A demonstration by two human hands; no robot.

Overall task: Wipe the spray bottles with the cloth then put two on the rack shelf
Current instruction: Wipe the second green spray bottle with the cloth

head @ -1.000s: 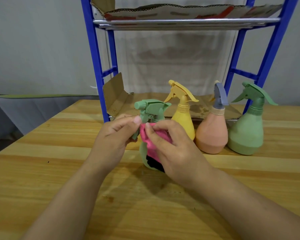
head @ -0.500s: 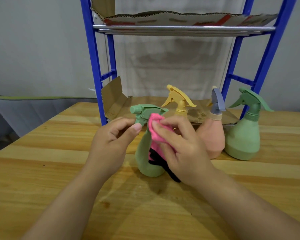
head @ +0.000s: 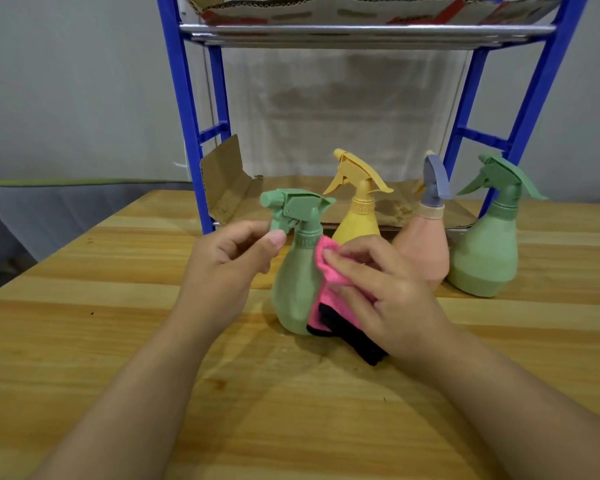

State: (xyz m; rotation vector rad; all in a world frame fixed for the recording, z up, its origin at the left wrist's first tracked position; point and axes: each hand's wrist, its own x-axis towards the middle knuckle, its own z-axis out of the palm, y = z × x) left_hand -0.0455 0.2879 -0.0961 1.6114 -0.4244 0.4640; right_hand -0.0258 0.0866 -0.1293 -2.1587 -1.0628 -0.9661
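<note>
A green spray bottle [head: 293, 289] stands upright on the wooden table [head: 118, 341], nozzle pointing left. My left hand [head: 229, 268] pinches its trigger head. My right hand [head: 388, 292] presses a pink and black cloth [head: 329, 306] against the bottle's right side and neck. Behind it stand a yellow spray bottle [head: 359, 209], a peach spray bottle [head: 426, 247] with a grey-blue head, and a second green spray bottle [head: 485, 244] at the right. The blue rack [head: 187, 116] rises behind them, with its cardboard-lined lower shelf [head: 399, 206] at table level.
An upper rack shelf [head: 361, 31] with a metal rim and cardboard liner hangs overhead. A cardboard flap [head: 222, 181] sticks up at the lower shelf's left end. The table's left edge drops off to a grey covered surface [head: 49, 209].
The cloth and my right hand slid down from the bottle's head and neck to its side. The bottle now stands upright on the table, with my left hand still at the trigger.
</note>
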